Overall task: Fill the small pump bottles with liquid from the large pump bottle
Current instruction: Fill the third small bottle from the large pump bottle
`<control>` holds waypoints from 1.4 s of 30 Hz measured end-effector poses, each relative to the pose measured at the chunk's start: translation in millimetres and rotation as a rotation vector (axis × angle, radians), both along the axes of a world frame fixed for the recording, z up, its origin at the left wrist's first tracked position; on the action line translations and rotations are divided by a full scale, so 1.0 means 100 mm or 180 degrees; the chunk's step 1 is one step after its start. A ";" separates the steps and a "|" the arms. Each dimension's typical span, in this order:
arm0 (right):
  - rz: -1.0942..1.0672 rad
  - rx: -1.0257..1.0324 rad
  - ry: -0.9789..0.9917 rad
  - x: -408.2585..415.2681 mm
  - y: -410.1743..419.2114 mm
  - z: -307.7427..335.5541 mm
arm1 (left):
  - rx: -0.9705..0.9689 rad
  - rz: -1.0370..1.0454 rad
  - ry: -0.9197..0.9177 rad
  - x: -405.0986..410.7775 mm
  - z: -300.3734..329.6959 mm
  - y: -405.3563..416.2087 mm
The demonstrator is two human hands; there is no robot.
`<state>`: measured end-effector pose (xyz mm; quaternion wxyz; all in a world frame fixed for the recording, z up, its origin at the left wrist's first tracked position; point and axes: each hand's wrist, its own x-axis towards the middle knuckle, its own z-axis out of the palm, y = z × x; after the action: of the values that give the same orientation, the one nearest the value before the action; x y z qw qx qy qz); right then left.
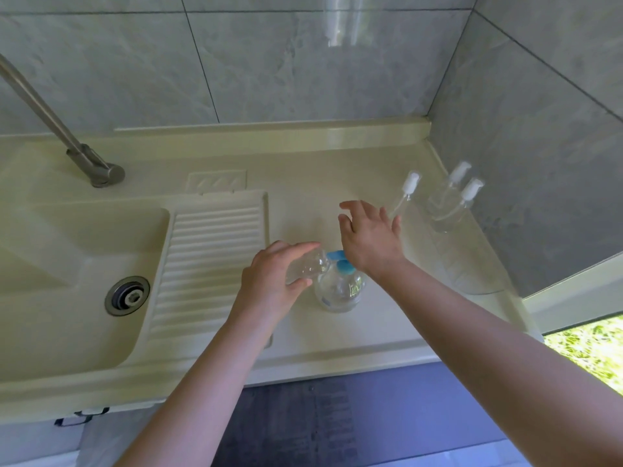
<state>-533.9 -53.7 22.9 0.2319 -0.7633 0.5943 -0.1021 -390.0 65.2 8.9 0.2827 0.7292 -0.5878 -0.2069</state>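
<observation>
At the far left a metal faucet rises over the cream sink basin, whose drain lies beside a ribbed washboard. The left hand grips an uncapped small clear bottle, tilted with its mouth toward the blue pump head of the large pump bottle standing near the counter's middle. The right hand hovers over the blue pump with fingers spread, holding nothing. Farther right, a loose white pump with its tube lies on the counter, beside two capped small pump bottles at the wall.
</observation>
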 end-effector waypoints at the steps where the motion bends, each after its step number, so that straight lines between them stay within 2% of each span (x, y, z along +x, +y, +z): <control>1: -0.0011 -0.0006 0.0005 0.01 -0.02 0.04 | -0.0029 0.0002 -0.0002 0.00 0.00 0.00; 5: 0.0095 -0.0153 -0.0032 0.02 0.00 0.01 | -0.0093 0.0011 0.0046 0.02 -0.02 0.02; 12: -0.0169 0.0325 -0.0315 0.03 0.04 -0.05 | -0.0057 0.0016 0.0036 0.00 -0.03 -0.01; 17: -0.0116 0.0190 -0.0409 0.01 0.00 0.00 | -0.0145 0.0030 -0.0028 0.01 -0.02 -0.02; 20: -0.0248 0.0450 -0.0558 0.02 0.08 -0.10 | -0.0113 0.0015 -0.0079 0.00 -0.02 -0.01; 31: -0.0112 0.0374 -0.0342 0.04 -0.01 0.00 | -0.0157 0.0029 -0.0009 -0.02 0.02 0.00; 34: -0.0245 0.0612 -0.0460 0.03 0.06 -0.11 | -0.0138 -0.0005 0.0007 -0.01 0.01 0.00; 42: -0.0063 0.0448 -0.0595 0.04 -0.04 0.02 | -0.0237 -0.0001 0.0136 -0.03 0.01 0.02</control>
<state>-530.2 -57.4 25.4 0.3383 -0.7264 0.5833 -0.1331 -393.4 67.5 10.0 0.3222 0.7135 -0.5891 -0.2004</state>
